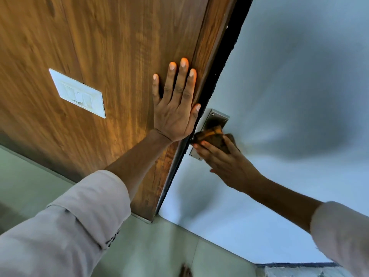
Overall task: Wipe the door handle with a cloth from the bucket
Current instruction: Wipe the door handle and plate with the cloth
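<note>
head: cloth (214,134) seemingly over handle, no legible writing

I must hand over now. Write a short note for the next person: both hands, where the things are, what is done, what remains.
Left hand: open, flat on the wood panel beside the door edge, holding nothing.
Right hand: presses the cloth on the handle plate.
The cloth covers the middle of the plate; the lever is hidden under it.
The bucket is not in view.
Done: cloth fetched, wiping under way.
Left: finish wiping the handle; how clean it is cannot be judged.
</note>
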